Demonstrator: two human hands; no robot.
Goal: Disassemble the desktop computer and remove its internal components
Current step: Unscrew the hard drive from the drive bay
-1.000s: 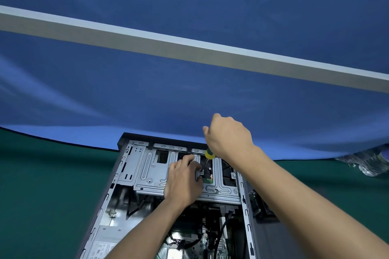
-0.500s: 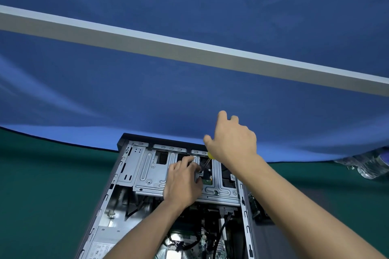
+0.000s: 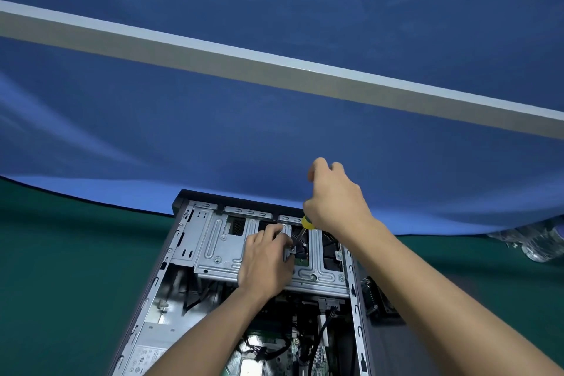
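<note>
An open desktop computer case (image 3: 180, 241) lies on its side on a green table. A silver metal drive cage (image 3: 219, 247) spans its far end. My left hand (image 3: 265, 262) rests on the cage, fingers curled around a small metal part beside a screw. My right hand (image 3: 335, 201) grips a screwdriver (image 3: 305, 224) with a yellow handle from above; its dark shaft slants down to the screw by my left fingertips. Cables and a green motherboard (image 3: 274, 348) show deeper in the case.
The green table (image 3: 61, 284) extends left and right of the case. A removed black component (image 3: 378, 296) lies just right of the case. Clear plastic bottles (image 3: 537, 241) lie at the far right. A blue cloth backdrop (image 3: 213, 131) with a grey bar hangs behind.
My right hand has shifted its fingers on the screwdriver handle, turning it in place. My left hand and the case have stayed where they were.
</note>
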